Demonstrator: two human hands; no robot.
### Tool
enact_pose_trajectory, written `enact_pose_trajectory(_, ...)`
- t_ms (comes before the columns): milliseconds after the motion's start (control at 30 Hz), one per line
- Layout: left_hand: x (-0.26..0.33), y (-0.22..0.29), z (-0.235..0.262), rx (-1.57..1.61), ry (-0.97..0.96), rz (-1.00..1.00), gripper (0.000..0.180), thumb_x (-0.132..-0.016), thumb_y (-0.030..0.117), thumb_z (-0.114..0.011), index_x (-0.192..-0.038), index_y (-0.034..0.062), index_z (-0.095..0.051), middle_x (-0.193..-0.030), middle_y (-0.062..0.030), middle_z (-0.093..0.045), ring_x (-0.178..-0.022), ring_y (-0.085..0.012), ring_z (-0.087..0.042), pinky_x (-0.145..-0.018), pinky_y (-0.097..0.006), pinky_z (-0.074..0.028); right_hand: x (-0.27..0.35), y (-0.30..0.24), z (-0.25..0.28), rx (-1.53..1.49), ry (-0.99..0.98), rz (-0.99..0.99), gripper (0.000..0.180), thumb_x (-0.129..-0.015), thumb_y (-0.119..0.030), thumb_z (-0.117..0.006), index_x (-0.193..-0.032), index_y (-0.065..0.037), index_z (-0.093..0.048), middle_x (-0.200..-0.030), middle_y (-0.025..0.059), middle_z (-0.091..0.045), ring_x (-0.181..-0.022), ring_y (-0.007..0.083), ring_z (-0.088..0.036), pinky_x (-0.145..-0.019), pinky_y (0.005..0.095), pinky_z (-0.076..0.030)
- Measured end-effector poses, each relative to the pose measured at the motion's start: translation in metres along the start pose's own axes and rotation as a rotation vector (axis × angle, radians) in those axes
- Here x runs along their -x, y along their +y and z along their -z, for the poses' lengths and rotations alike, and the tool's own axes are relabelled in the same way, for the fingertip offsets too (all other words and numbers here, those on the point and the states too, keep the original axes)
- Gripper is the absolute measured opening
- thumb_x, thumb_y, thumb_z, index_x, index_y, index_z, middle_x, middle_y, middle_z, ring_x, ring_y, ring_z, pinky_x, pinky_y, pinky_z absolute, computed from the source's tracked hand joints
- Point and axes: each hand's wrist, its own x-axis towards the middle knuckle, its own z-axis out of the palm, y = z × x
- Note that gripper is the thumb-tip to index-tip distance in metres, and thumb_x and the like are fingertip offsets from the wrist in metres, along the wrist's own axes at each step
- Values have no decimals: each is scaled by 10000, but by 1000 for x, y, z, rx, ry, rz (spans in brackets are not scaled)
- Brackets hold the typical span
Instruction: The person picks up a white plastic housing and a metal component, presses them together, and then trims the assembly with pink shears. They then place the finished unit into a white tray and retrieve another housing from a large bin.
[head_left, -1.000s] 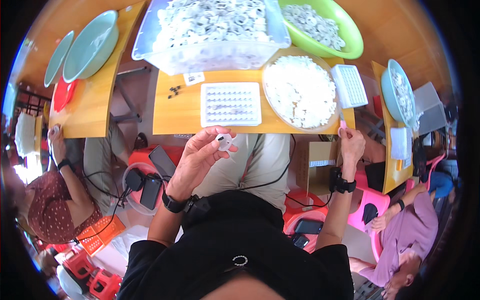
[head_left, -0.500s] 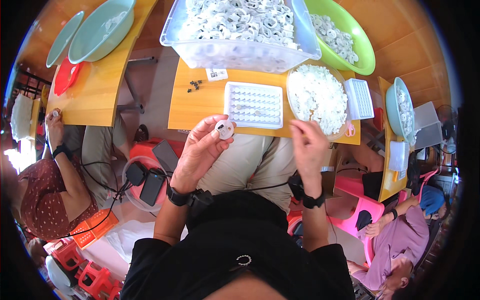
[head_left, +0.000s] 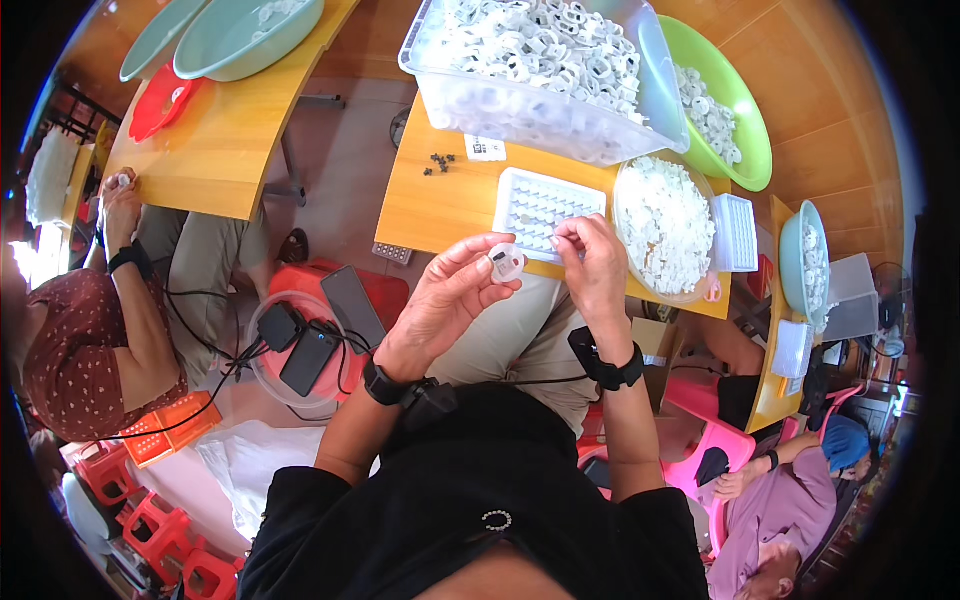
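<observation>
My left hand pinches a round white plastic part between thumb and fingers, just off the near edge of the table. A small dark slot or insert shows on the part's face. Close beside it, my right hand has its thumb and forefinger pressed together at the near right side of a white ridged tray. Whatever those fingertips may hold is too small to make out. In the tray lie rows of small pale pieces, partly hidden by my right hand.
A clear bin of white ring-like parts stands behind the tray. To the right are a round dish of small white pieces, a green basin and another white tray. Small black pieces lie at left. Co-workers sit on both sides.
My right hand has moved from beside the dish to the tray's near edge, its fingertips now together. My left hand still holds the round part. The whole view has shifted and tilted.
</observation>
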Motion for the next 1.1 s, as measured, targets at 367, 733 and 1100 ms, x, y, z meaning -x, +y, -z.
enact_pose_trajectory(367, -3, -7, -4, -84, 20, 15, 255, -908, 151, -524, -1121, 11, -548, -1074, -77, -586, -915, -173, -608, -822, -297, -517, 19, -59, 25, -461, -30, -62, 95, -754, 44, -614, -841, 8, -601, -788, 77, -568, -667, 166, -558, -581, 252, -444)
enact_pose_trajectory(733, 2, -14, -12, -188, 14, -20, 218, -886, 71, -543, -1096, 31, -588, -1068, -65, -600, -942, -128, -591, -821, -292, -522, 34, -65, 16, -181, 81, 140, 215, -694, 86, -606, -882, -9, -568, -770, 105, -560, -683, 267, -550, -586, 352, -450)
enact_pose_trajectory(1100, 5, -16, -6, -317, 4, -31, 210, -888, 70, -538, -1085, 18, -587, -1049, -64, -606, -946, -134, -592, -841, -306, -514, 34, -60, 15, -124, 14, 180, 178, -685, 73, -607, -838, -9, -563, -722, 95, -522, -691, 266, -536, -591, 348, -444)
